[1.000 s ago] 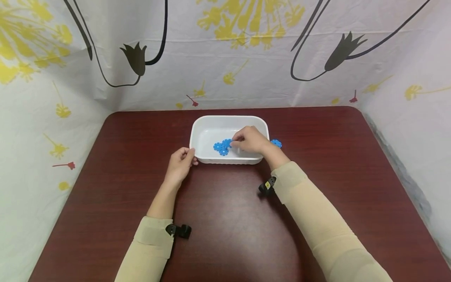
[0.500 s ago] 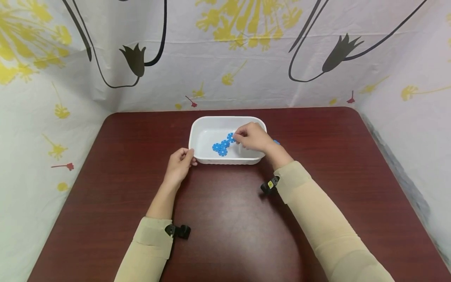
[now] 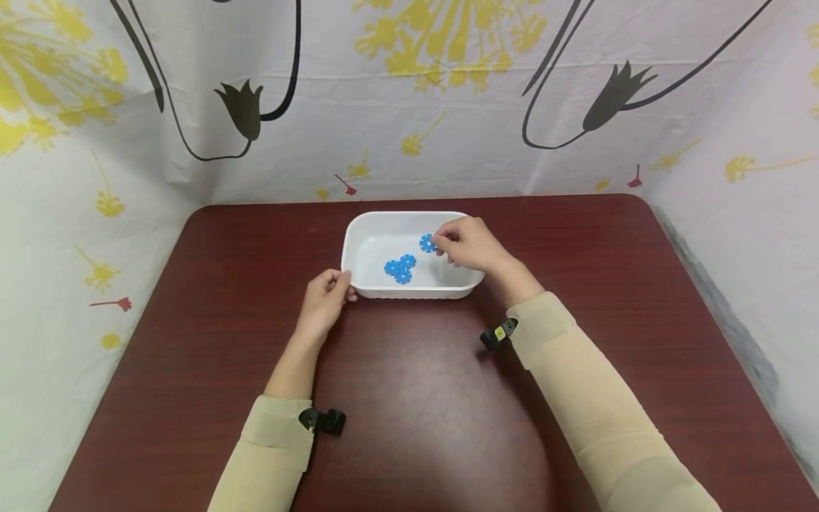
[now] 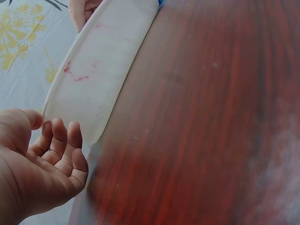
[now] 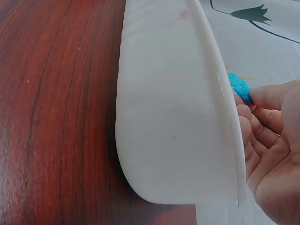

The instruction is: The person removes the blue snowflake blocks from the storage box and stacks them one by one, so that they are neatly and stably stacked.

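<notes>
A white plastic tray sits on the table, with several blue snowflake discs clustered on its floor. My right hand is over the tray's right part, pinching one blue snowflake disc between thumb and fingertips. In the right wrist view the pinched disc shows just beyond the tray's rim. My left hand grips the tray's front left corner. In the left wrist view that hand has its thumb at the rim and its fingers curled by the outer wall.
The dark red-brown wooden table spreads around the tray. A patterned white cloth hangs behind the table's far edge. A black wrist camera sits at the right cuff, another camera at the left.
My right hand has moved right and back, drawing one snowflake disc away from the cluster. The disc on the table to the tray's right is now hidden by the right arm. My left hand has stayed put.
</notes>
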`<state>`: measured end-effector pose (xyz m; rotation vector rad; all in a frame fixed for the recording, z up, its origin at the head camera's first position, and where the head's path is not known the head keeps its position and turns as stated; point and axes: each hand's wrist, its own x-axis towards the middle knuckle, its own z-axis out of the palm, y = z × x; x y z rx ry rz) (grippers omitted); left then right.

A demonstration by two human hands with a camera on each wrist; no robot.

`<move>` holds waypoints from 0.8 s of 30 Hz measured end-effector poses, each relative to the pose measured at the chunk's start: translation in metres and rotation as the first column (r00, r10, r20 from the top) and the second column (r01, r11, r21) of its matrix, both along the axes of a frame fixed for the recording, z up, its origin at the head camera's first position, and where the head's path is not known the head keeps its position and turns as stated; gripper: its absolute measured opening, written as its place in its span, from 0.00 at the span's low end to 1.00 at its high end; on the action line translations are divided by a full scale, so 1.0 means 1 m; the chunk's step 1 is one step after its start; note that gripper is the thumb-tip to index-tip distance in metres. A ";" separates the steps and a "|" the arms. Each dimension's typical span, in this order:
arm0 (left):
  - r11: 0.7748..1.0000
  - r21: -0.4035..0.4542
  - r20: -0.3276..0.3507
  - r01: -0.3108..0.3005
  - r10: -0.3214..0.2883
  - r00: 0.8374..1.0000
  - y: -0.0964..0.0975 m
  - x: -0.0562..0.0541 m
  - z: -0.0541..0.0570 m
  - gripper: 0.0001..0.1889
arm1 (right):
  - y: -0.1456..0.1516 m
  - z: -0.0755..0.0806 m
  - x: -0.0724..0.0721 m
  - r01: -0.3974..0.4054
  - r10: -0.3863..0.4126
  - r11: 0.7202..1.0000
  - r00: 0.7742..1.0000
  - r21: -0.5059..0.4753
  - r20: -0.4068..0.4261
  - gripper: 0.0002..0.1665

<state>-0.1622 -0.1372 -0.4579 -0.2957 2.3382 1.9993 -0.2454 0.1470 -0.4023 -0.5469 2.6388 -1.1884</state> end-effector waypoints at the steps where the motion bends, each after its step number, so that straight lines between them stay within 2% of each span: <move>1: 1.000 0.001 0.000 -0.001 0.001 1.000 0.000 0.000 0.000 0.15 | 0.001 0.000 0.000 0.005 -0.005 1.000 1.000 -0.001 0.000 0.13; 13: 1.000 0.009 -0.001 -0.001 0.001 1.000 0.000 0.000 0.001 0.15 | 0.018 0.002 0.001 0.093 -0.094 0.994 0.996 -0.061 -0.008 0.13; 24: 1.000 0.007 -0.005 0.000 0.000 1.000 0.000 0.000 0.001 0.14 | 0.032 0.004 0.001 0.153 -0.154 0.986 0.988 -0.072 0.002 0.14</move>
